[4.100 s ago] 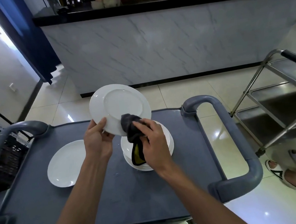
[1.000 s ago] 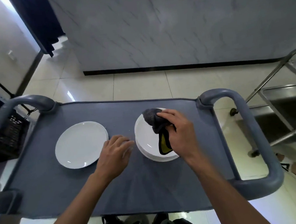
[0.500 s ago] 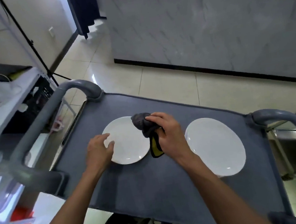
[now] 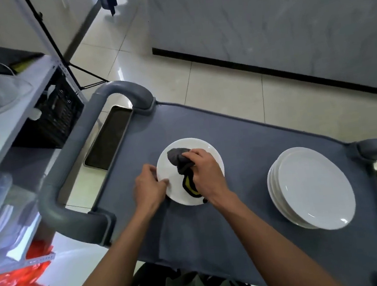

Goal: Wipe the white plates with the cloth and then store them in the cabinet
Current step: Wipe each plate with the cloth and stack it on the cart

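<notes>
Both forearms reach up from the bottom edge of the frame toward a single white plate lying flat on the grey cloth-covered top of a cart, a little left of the frame's centre. The left hand sits at the plate's left rim, knuckles up, with the thumb lying over the rim onto the white face and the other fingers curled at the edge, so it grips the plate by that side. The right hand is over the plate's middle, back of the hand upward and wrist bent slightly inward, its fingers bunched round a dark grey cloth; the cloth's wadded end pokes out toward the upper left of the plate and presses on its surface, while a yellow-lined fold hangs out below the palm. To the right, well apart from this plate, a stack of white plates rests on the same cart top. The cart's thick grey handle loops along the left side, and beyond it, at the far left of the frame, stands a white shelf holding blurred items.
</notes>
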A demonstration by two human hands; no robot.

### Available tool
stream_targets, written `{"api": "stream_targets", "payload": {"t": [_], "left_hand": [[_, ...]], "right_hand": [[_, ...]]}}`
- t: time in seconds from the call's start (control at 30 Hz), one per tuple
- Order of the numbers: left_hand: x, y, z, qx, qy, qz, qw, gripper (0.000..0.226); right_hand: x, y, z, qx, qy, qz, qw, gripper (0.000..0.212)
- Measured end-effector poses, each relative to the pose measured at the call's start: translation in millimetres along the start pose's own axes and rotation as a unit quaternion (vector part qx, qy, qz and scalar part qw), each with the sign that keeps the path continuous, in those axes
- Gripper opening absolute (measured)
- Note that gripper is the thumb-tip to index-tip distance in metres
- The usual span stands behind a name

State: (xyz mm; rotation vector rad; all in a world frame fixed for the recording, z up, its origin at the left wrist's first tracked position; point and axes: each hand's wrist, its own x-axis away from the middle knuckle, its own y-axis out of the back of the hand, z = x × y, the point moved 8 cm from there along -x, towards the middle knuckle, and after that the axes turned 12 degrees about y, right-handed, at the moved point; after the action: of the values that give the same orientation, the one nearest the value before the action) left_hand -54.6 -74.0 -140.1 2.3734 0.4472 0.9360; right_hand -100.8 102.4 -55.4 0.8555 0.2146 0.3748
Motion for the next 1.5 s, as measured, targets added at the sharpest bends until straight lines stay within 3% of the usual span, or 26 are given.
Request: {"api": "stream_targets", "payload": {"t": [0.2,0.4,0.6,0.83,1.03,1.23,1.5], "left_hand": [[-8,-1,5,0.022,0.042,0.013,0.999,0.027],[-12,-6,0,0.059,0.056,0.078,0.994,0.018],[-7,-9,-13,0.104,0.051,0.147,0.982,0.019],[0,-20,-16,0.224,0.094,0.256,0.936,0.027],[5,-19,-29,0.237,0.057,0.3,0.922,0.056],[20,-18,-44,0.225,0.034,0.331,0.916,0.059],[44,-14,-80,0.229,-0.01,0.308,0.923,0.057]], "right_hand": [[6,-14,-3,0.068,0.008,0.058,0.996,0.048],[24,-24,-10,0.126,0.032,0.133,0.982,0.073],[28,-20,-10,0.13,0.061,0.097,0.985,0.071],[29,-19,-11,0.116,0.047,0.057,0.99,0.072],[35,-20,-7,0.124,0.042,0.032,0.991,0.08],[38,-16,7,0.107,0.056,0.005,0.993,0.08],[27,37,15,0.151,0.091,-0.055,0.983,0.071]]}}
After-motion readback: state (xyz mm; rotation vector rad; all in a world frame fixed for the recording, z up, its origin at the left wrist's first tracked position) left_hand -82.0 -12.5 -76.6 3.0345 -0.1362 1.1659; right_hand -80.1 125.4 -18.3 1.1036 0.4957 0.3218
